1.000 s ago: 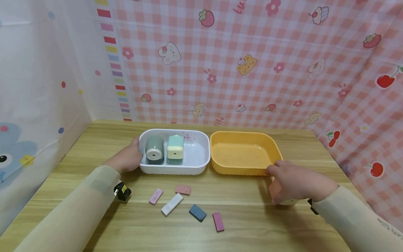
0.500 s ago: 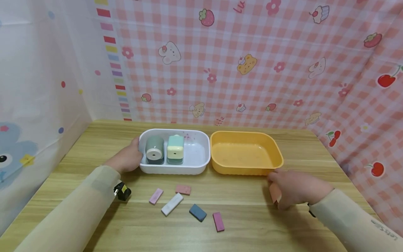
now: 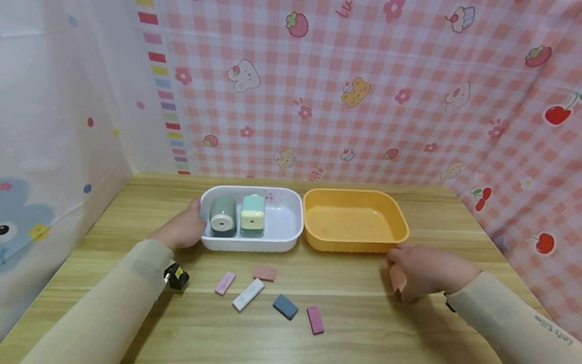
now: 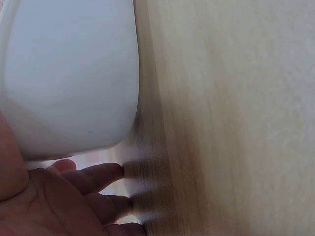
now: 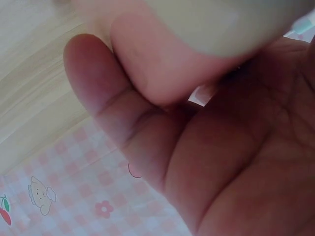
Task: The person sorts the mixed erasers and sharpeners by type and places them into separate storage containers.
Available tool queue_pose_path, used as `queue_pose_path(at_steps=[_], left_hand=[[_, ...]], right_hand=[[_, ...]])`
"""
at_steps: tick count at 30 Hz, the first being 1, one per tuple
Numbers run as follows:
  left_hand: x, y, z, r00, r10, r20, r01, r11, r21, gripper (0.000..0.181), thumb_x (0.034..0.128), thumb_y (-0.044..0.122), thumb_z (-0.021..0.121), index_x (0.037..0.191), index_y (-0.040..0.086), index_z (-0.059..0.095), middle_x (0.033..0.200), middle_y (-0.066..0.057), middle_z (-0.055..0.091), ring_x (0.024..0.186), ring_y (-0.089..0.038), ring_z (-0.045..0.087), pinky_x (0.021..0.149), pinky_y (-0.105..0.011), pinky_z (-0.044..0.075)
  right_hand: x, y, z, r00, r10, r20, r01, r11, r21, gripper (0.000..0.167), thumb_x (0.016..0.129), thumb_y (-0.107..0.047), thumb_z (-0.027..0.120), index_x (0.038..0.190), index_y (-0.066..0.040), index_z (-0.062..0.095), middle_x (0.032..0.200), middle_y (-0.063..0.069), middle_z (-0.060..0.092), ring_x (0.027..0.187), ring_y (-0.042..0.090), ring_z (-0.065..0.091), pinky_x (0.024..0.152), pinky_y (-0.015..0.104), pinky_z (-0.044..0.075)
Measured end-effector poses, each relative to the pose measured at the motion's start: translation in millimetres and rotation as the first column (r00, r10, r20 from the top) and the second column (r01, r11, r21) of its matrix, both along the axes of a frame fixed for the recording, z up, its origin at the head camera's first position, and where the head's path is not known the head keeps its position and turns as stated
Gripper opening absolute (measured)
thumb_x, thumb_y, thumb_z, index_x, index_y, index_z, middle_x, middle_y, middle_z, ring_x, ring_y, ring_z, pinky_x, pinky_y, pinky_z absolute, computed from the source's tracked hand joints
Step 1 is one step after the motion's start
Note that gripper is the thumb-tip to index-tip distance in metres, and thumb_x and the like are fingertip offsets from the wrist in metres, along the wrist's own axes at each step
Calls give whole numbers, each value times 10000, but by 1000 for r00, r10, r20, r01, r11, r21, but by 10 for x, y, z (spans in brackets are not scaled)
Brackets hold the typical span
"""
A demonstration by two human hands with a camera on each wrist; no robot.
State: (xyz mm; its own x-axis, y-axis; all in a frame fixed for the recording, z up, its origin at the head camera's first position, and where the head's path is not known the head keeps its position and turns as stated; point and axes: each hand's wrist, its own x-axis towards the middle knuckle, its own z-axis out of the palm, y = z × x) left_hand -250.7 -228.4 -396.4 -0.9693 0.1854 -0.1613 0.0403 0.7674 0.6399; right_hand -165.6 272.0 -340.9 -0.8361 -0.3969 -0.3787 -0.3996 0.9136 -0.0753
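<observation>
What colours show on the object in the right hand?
The object: pink and cream, clearest in the right wrist view.

I'm counting one white bin (image 3: pixel 252 245) left and one yellow bin (image 3: pixel 354 247) right, so two. Two sharpeners (image 3: pixel 223 208) in the white one, five small blocks (image 3: pixel 248 295) nearer, one pinkish thing (image 3: pixel 397 278) in the right hand (image 3: pixel 429 270). Plus one left hand (image 3: pixel 184 227), making two hands.

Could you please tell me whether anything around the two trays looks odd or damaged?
Reddish specks show on the far inner wall of the white tray; they look odd against its plain pale surface, though I cannot tell what they are.
</observation>
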Motion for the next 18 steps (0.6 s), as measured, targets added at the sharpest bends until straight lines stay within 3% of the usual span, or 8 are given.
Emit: queue_pose_path(at_steps=[18], left_hand=[[16, 15, 14, 999, 17, 35, -18, 999, 29, 835, 928, 25, 421, 1645, -69, 2, 1602, -417, 313, 1483, -567, 342, 1234, -707, 215]], right_hand=[[0, -3, 2, 999, -25, 21, 26, 999, -23, 527, 603, -238, 879, 1060, -181, 622, 967, -46, 600, 804, 176, 545, 707, 376, 481]])
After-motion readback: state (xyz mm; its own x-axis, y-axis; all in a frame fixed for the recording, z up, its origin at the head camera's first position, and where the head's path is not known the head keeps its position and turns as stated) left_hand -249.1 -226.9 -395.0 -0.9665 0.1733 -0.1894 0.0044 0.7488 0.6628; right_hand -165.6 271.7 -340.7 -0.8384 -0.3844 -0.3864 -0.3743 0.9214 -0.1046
